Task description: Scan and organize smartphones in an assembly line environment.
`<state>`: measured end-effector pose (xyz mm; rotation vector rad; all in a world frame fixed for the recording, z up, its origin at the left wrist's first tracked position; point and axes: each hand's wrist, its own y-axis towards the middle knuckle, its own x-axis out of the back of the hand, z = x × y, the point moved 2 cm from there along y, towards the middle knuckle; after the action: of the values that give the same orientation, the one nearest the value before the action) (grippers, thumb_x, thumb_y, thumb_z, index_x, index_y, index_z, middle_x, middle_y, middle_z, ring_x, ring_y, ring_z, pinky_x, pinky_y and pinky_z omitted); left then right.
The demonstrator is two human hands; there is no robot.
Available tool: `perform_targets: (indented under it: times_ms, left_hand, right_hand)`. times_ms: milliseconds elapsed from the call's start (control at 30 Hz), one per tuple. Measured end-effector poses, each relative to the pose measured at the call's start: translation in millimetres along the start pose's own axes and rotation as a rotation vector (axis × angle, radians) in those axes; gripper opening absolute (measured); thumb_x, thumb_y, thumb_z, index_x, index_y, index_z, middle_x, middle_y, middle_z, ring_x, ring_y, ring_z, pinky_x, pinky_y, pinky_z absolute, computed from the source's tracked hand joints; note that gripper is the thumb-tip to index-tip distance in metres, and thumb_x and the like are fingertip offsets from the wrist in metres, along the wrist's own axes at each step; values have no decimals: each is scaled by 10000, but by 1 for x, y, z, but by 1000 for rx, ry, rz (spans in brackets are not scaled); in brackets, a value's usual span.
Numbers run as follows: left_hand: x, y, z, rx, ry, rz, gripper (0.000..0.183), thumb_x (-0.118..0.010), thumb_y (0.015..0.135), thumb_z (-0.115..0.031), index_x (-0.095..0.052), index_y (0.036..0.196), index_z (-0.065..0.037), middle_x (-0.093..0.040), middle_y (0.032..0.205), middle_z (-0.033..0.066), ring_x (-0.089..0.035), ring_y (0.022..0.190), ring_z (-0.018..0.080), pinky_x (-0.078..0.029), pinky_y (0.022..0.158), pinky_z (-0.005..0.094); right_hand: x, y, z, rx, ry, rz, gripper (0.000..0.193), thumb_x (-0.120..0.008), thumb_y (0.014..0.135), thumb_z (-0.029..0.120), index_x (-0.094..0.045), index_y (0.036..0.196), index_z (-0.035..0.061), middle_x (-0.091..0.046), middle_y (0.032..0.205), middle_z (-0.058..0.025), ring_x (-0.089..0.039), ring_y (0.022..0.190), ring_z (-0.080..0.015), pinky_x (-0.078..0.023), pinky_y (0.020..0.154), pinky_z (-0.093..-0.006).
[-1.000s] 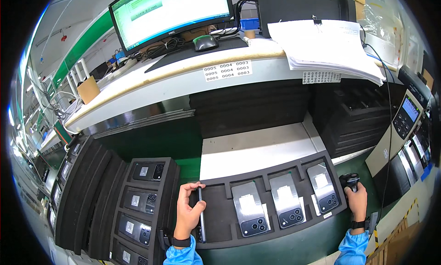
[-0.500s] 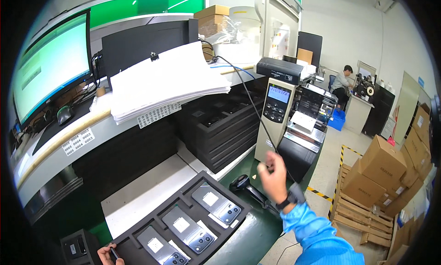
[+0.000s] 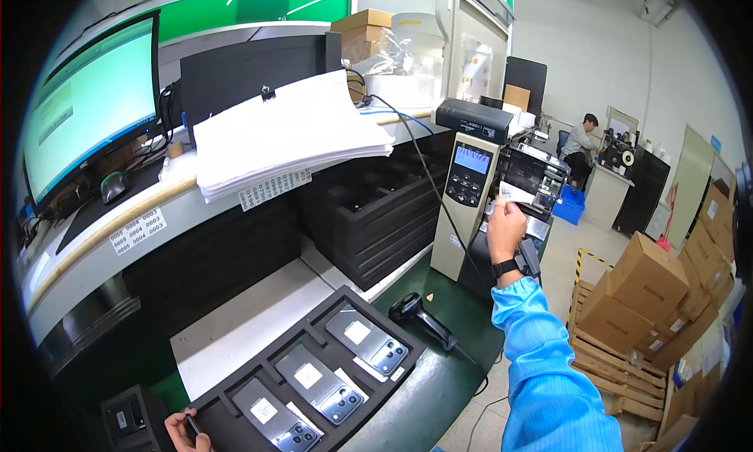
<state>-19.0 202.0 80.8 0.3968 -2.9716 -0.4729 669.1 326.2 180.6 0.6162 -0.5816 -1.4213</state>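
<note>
My right hand [image 3: 507, 231], with a black band at the wrist, is at the front of a label printer [image 3: 471, 174]. Its fingers pinch the edge of a white label [image 3: 519, 194] at the printer's outlet. At the lower left, my left hand [image 3: 187, 432] is curled round a small dark item that I cannot make out, beside the black foam tray [image 3: 342, 301]. Three smartphones lie in the tray's slots: a near one [image 3: 274, 417], a middle one [image 3: 320, 383] and a far one [image 3: 365, 341]. Each bears a white sticker, and white slips lie beside them.
A handheld barcode scanner [image 3: 423, 320] lies on the green bench between tray and printer. Stacked black trays [image 3: 376, 240] stand behind. A paper stack [image 3: 290, 134] overhangs the shelf near a monitor [image 3: 92, 99]. Cartons [image 3: 647, 283] sit on a pallet; a person [image 3: 582, 142] sits farther back.
My right hand has moved up and away from above the scanner to the printer's outlet, where its fingers have closed on the label. My left hand stays by the tray.
</note>
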Motion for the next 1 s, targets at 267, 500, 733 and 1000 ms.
perform_targets:
  times_ms: [267, 500, 733, 1000]
  left_hand:
    - [7, 2, 13, -72, 71, -64, 435, -565, 811, -15, -534, 1243, 24, -608, 1244, 194, -587, 1196, 273, -394, 1105, 370]
    - [-9, 5, -7, -109, 162, -71, 517, -584, 742, -4, -541, 1257, 9, -620, 1237, 132, -567, 1242, 249, -365, 1152, 378]
    - [-2, -2, 2, -102, 134, -77, 601, -693, 812, -43, -486, 1374, 7, -588, 1328, 158, -536, 1320, 274, -383, 1154, 406]
    - [-3, -8, -6, -83, 623, -46, 758, -827, 756, -338, -517, 1389, -59, -326, 1571, 238, -337, 1444, 470, -378, 1141, 540]
  right_hand:
    - [54, -183, 45, -639, 428, 561, 244, -636, 1024, 207, -755, 1005, -6, -603, 607, -12, -513, 466, -67, -395, 436, -244]
    - [58, -309, 195, -404, 506, 1917, 228, -577, 1040, 192, -740, 1048, 33, -667, 713, -19, -593, 623, -68, -475, 575, -251]
    - [71, -404, 286, 355, 351, 2477, 328, -612, 1020, 323, -718, 960, 19, -681, 690, -88, -651, 632, -198, -511, 620, -351]
    - [69, -360, 244, -100, 356, 1980, 283, -743, 959, 252, -682, 832, 6, -667, 685, -35, -593, 641, -93, -475, 588, -286]
